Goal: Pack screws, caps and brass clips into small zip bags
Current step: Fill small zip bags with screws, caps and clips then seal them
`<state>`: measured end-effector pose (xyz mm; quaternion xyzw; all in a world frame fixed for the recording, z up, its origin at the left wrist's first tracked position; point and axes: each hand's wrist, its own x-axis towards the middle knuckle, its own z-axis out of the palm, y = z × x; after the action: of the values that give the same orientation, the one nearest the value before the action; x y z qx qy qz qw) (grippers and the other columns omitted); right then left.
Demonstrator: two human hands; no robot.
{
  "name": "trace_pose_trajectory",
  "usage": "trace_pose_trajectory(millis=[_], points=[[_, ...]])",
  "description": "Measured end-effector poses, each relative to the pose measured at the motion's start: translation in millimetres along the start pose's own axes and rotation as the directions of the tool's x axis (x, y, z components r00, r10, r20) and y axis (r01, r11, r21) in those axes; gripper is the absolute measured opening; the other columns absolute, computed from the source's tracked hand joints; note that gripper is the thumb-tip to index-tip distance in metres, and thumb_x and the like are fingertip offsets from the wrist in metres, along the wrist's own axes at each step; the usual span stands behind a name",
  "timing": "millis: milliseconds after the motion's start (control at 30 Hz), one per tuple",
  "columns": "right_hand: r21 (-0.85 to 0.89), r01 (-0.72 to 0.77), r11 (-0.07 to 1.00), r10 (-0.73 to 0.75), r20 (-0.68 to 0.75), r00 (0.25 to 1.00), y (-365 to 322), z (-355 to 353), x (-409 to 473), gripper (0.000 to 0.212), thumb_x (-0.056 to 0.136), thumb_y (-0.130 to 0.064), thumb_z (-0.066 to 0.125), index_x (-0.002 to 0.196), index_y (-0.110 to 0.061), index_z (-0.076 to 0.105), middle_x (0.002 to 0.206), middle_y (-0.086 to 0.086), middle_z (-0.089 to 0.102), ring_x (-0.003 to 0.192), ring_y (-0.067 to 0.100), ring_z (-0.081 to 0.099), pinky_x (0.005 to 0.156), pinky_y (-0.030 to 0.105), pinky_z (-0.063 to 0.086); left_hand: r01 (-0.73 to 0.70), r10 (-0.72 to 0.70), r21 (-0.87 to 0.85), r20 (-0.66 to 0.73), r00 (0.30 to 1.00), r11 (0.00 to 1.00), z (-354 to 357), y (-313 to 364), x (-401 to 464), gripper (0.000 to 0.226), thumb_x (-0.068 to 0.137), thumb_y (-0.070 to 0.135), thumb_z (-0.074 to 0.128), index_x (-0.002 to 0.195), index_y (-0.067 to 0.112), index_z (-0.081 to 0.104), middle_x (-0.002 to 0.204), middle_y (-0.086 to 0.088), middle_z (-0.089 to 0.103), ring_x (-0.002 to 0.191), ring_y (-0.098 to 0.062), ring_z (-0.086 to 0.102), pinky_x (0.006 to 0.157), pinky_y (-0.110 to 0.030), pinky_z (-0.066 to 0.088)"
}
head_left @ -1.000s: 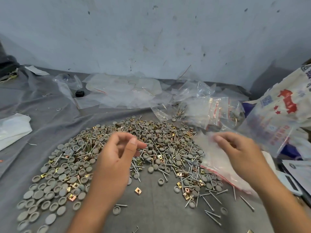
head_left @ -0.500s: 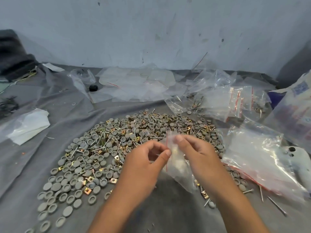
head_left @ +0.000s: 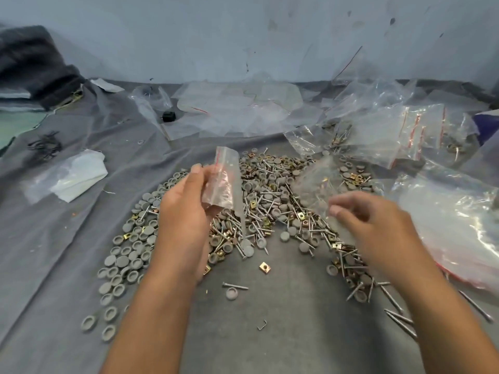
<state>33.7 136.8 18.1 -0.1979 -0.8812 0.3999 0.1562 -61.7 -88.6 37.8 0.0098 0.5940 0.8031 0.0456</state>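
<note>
Half a second back both hands met on one small bag; now they have drawn apart, the left hand (head_left: 186, 211) pinching an empty zip bag (head_left: 225, 182) upright between thumb and fingers, its red-striped mouth on top, probably so it can be filled. Beside it, the right hand (head_left: 378, 228) hangs with fingers loosely curled against a second clear bag (head_left: 318, 184), though whether it grips that bag I cannot tell. Under and between both hands lies the heap of screws, caps and brass clips (head_left: 272, 195), kept within easy picking reach.
</note>
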Motion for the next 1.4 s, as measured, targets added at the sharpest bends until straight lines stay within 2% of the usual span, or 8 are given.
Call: trace_pose_trajectory(millis=[167, 233, 300, 467, 600, 1000, 1233, 1400], points=[[0.322, -0.14, 0.936, 0.292, -0.492, 0.82, 29, -51, 11, 0.029, 0.094, -0.047, 0.065, 0.116, -0.03, 0.06, 0.122, -0.002, 0.066, 0.107, 0.024, 0.064, 0.095, 0.045, 0.05, -0.02, 0.019, 0.027, 0.059, 0.998, 0.999, -6, 2, 3, 0.031, 0.101, 0.017, 0.056, 0.092, 0.031, 0.082, 0.101, -0.001, 0.078, 0.089, -0.008, 0.073, 0.077, -0.024, 0.055], [0.206, -0.269, 0.941, 0.337, -0.647, 0.684, 38, -61, 10, 0.067, 0.084, -0.065, 0.059, 0.135, -0.023, 0.049, 0.138, 0.001, 0.054, 0.119, 0.027, 0.055, 0.108, 0.048, 0.042, -0.057, 0.052, 0.087, 0.057, 0.997, 0.995, -10, 3, 3, 0.025, 0.098, 0.015, 0.062, 0.095, 0.032, 0.08, 0.099, 0.003, 0.078, 0.085, -0.005, 0.072, 0.071, -0.019, 0.054], [0.085, -0.185, 0.979, 0.19, -0.703, 0.685, 30, -57, 6, 0.056, 0.086, -0.057, 0.059, 0.13, -0.023, 0.05, 0.135, 0.003, 0.054, 0.119, 0.029, 0.053, 0.105, 0.048, 0.042, -0.158, 0.151, 0.237, 0.05, 0.987, 0.958, -12, 3, 1, 0.025, 0.098, 0.018, 0.063, 0.096, 0.038, 0.077, 0.094, 0.011, 0.077, 0.081, 0.002, 0.069, 0.068, -0.013, 0.052], [-0.068, 0.05, 0.996, -0.053, -0.041, 0.998, 5, -6, 4, 0.018, 0.093, -0.028, 0.069, 0.108, -0.036, 0.064, 0.101, -0.022, 0.063, 0.089, -0.005, 0.06, 0.077, 0.02, 0.05, -0.434, 0.417, 0.679, 0.202, 0.886, 0.593, -5, -2, -6, 0.039, 0.102, 0.015, 0.052, 0.099, 0.05, 0.068, 0.099, 0.016, 0.058, 0.089, 0.0, 0.054, 0.071, -0.002, 0.035], [-0.381, 0.161, 0.91, -0.003, 0.384, 0.924, 1, 32, 5, 0.032, 0.09, -0.039, 0.074, 0.119, -0.04, 0.064, 0.106, -0.021, 0.055, 0.098, 0.002, 0.054, 0.088, 0.028, 0.049, -0.449, 0.366, 0.756, 0.294, 0.883, 0.476, 1, -12, -10, 0.043, 0.094, 0.015, 0.038, 0.099, 0.04, 0.074, 0.092, 0.011, 0.044, 0.094, -0.015, 0.045, 0.081, -0.018, 0.035], [-0.433, 0.183, 0.882, -0.081, 0.244, 0.966, 9, 39, 8, 0.016, 0.092, -0.026, 0.067, 0.105, -0.035, 0.061, 0.102, -0.015, 0.053, 0.092, 0.007, 0.055, 0.078, 0.025, 0.049, -0.433, 0.218, 0.78, 0.374, 0.901, 0.451, 5, -21, -18, 0.025, 0.093, 0.027, 0.058, 0.105, 0.045, 0.07, 0.092, 0.015, 0.042, 0.088, 0.0, 0.045, 0.075, -0.014, 0.036], [0.113, 0.017, 0.993, -0.031, 0.122, 0.992, 7, 17, 9, 0.015, 0.086, -0.025, 0.075, 0.094, -0.036, 0.069, 0.093, -0.017, 0.07, 0.077, 0.002, 0.068, 0.057, 0.011, 0.048, -0.427, 0.169, 0.769, 0.396, 0.902, 0.476, 9, -22, -20, 0.03, 0.092, 0.028, 0.067, 0.111, 0.05, 0.062, 0.094, 0.018, 0.041, 0.088, 0.01, 0.046, 0.077, 0.0, 0.035], [0.746, 0.006, 0.666, -0.239, 0.206, 0.949, -26, 9, -1, 0.024, 0.073, -0.034, 0.078, 0.097, -0.035, 0.073, 0.099, -0.01, 0.071, 0.089, 0.011, 0.067, 0.069, 0.023, 0.051, -0.434, 0.151, 0.75, 0.418, 0.896, 0.499, 15, -24, -24, 0.034, 0.087, 0.037, 0.071, 0.116, 0.049, 0.06, 0.094, 0.02, 0.04, 0.09, 0.014, 0.045, 0.075, 0.002, 0.033]])
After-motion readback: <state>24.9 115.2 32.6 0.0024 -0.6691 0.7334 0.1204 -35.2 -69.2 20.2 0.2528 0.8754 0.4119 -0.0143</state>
